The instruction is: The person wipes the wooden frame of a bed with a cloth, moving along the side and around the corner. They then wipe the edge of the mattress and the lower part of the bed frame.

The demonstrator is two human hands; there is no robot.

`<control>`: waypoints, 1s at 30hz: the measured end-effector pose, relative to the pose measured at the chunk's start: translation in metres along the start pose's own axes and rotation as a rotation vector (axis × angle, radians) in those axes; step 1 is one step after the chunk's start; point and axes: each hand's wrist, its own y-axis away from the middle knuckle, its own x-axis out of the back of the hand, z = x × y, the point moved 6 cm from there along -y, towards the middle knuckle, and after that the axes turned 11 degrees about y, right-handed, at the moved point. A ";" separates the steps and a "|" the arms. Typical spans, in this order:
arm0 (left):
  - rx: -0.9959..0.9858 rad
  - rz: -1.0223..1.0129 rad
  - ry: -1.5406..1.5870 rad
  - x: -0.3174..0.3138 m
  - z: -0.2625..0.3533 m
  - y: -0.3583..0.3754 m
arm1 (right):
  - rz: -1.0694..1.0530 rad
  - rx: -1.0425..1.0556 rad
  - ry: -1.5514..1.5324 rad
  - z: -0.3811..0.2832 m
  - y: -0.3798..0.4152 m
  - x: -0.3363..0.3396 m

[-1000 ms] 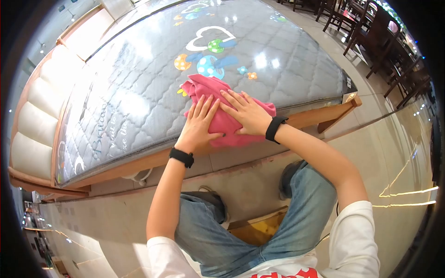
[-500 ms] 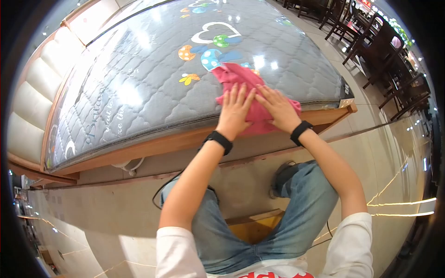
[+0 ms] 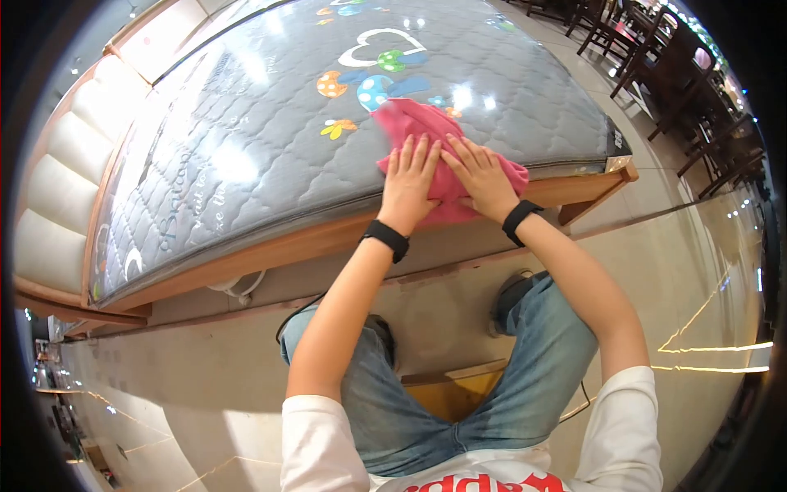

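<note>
While both hands press flat at the near edge of the mattress [image 3: 287, 156], a crumpled pink cloth [image 3: 420, 120] lies beneath them, spread across that edge and drooping over its side. The left hand [image 3: 410, 182] and right hand [image 3: 485, 179] rest side by side, fingers straight and pointing towards the mattress's middle — laid over the cloth rather than curled round it; whether the thumbs pinch any of it cannot be told. Some cloth shows beyond the fingertips, farther onto the mattress, and some reaches past the right hand towards the mattress's foot end.

A wooden bed frame [image 3: 279, 245] holds the mattress, and a cream padded headboard [image 3: 57, 189] stands at the mattress's head end. Below the mattress's near side, between the knees, shows a yellow, box-like thing [image 3: 451, 400] — what it may contain cannot be made out. Dark wooden chairs [image 3: 668, 74] stand well apart from the mattress, past its foot end.
</note>
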 end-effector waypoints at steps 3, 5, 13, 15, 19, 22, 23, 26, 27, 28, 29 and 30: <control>0.064 -0.040 -0.045 0.025 -0.030 0.024 | 0.055 0.052 -0.027 -0.038 -0.025 -0.001; 0.108 -0.046 -0.076 0.040 -0.050 0.041 | 0.088 0.070 -0.036 -0.065 -0.042 -0.001; 0.281 -0.137 -0.138 0.092 -0.111 0.094 | 0.268 0.002 -0.002 -0.156 -0.085 -0.012; 0.250 -0.136 -0.130 0.087 -0.106 0.090 | 0.299 -0.022 -0.008 -0.155 -0.083 -0.013; 0.198 -0.134 -0.144 0.071 -0.093 0.067 | 0.346 0.031 0.012 -0.137 -0.074 -0.014; 0.157 -0.152 -0.153 0.053 -0.073 0.044 | 0.291 -0.007 0.009 -0.107 -0.059 -0.012; 0.143 -0.151 -0.149 0.046 -0.063 0.037 | 0.269 -0.002 -0.001 -0.096 -0.052 -0.011; 0.080 -0.097 -0.139 0.021 -0.036 0.014 | 0.225 0.002 0.018 -0.059 -0.028 -0.009; 0.066 -0.089 -0.119 0.014 -0.023 0.006 | 0.206 -0.005 0.047 -0.047 -0.019 -0.008; 0.053 -0.082 -0.099 0.006 -0.011 -0.001 | 0.204 0.001 0.067 -0.033 -0.010 -0.007; 0.032 -0.057 -0.101 -0.003 0.001 -0.008 | 0.200 0.007 0.087 -0.019 0.000 -0.006; 0.016 -0.023 -0.090 -0.010 0.012 -0.015 | 0.197 0.012 0.105 -0.006 0.009 -0.005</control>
